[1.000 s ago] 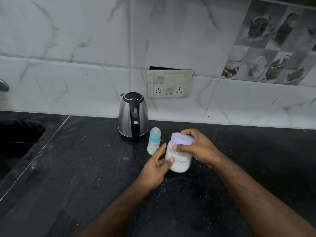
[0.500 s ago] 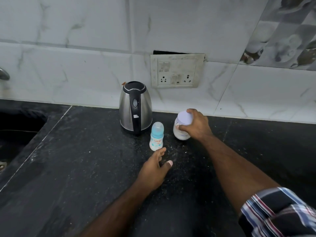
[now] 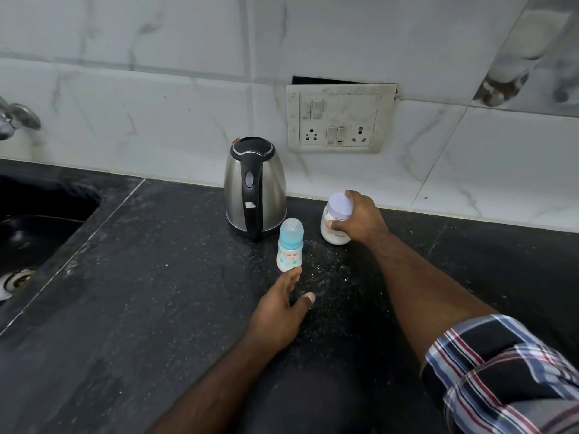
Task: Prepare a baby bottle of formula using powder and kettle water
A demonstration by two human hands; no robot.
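Note:
A clear powder jar (image 3: 332,230) with a lilac lid stands on the black counter (image 3: 141,308) near the wall, white powder inside. My right hand (image 3: 360,219) grips it from the right side. A small baby bottle (image 3: 290,245) with a blue cap stands upright left of the jar. My left hand (image 3: 282,311) hovers just in front of the bottle, fingers spread, fingertips close to its base, holding nothing. A steel kettle (image 3: 254,186) with a black handle and shut lid stands behind the bottle.
A dark sink (image 3: 34,220) with a drain lies at the left, a tap (image 3: 14,119) above it. A socket panel (image 3: 338,119) sits on the tiled wall behind the kettle. White powder specks are scattered on the counter around the bottle.
My right hand carried the powder jar away from me and set it down near the wall beside the kettle. My left hand let go of the jar and now sits near the bottle.

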